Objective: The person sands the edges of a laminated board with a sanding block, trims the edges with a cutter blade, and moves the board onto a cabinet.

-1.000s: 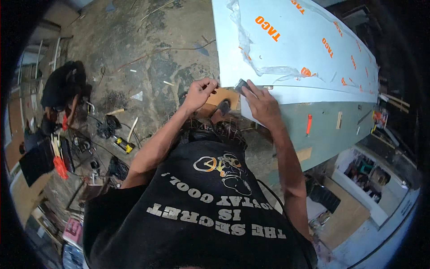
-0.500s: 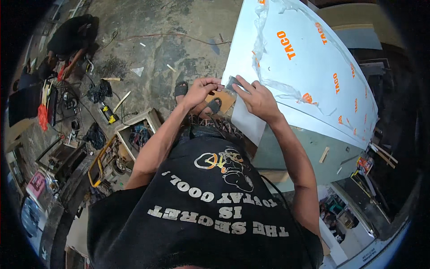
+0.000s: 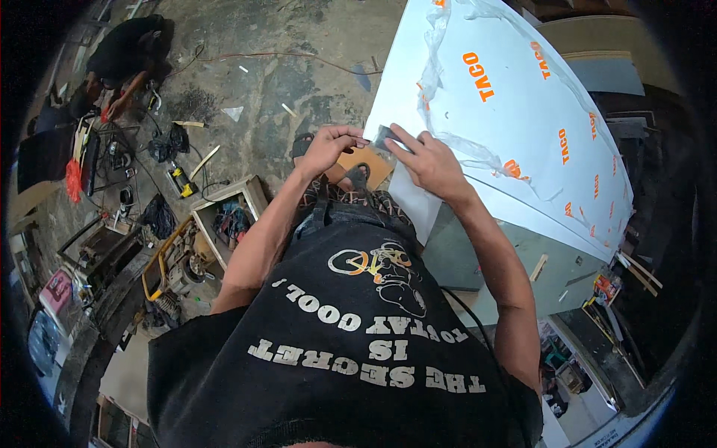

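Observation:
My right hand (image 3: 429, 164) grips a small dark-grey block (image 3: 385, 137) between thumb and fingers, at the near left corner of a large white panel (image 3: 403, 97). Clear protective film (image 3: 478, 153) with orange print is wrinkled and partly peeled on that panel. Just left of the block, my left hand (image 3: 328, 148) is closed in a pinch at the corner. Whatever lies between its fingertips is too small to make out. A gap separates the two hands.
A greenish sheet (image 3: 489, 250) lies under the panel, with a wood strip (image 3: 538, 267) on it. To the left are an open wooden box (image 3: 258, 196), a yellow power tool (image 3: 180, 181) and cables. Another person (image 3: 127, 52) crouches at the far left. A brown board (image 3: 373, 168) lies by my feet.
The view has shifted slightly. Both hands stay at the panel's corner, and the grey block has barely moved, slightly left.

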Motion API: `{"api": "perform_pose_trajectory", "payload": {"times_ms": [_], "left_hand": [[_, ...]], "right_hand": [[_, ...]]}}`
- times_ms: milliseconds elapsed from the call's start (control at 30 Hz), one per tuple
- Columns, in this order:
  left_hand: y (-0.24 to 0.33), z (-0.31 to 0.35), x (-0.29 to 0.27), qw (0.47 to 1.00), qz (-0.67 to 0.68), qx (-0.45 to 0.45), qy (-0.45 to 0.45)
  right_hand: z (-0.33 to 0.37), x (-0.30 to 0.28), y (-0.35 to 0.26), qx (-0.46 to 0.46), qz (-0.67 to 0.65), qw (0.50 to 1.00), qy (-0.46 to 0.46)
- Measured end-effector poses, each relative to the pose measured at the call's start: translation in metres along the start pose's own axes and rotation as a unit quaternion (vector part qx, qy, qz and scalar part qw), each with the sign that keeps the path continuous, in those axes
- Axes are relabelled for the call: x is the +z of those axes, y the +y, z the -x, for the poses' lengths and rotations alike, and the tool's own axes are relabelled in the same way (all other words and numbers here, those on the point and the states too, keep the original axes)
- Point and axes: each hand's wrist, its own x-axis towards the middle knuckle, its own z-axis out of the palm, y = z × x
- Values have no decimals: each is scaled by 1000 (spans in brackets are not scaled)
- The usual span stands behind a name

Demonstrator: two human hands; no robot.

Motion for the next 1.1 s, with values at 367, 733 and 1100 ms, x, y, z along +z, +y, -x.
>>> {"api": "perform_pose_trajectory", "payload": {"times_ms": [367,733,1100], "left_hand": [[-6,1,-4,1000,24,-10,4],[-2,2,-7,999,39,-21,-15],[2,-5,-17,998,13,-17,-62]], "right_hand": [[-8,7,-9,12,-6,1000,13],[-2,13,-32,83,-12,996,15],[-18,31,-100,304,-39,950,59]]}}
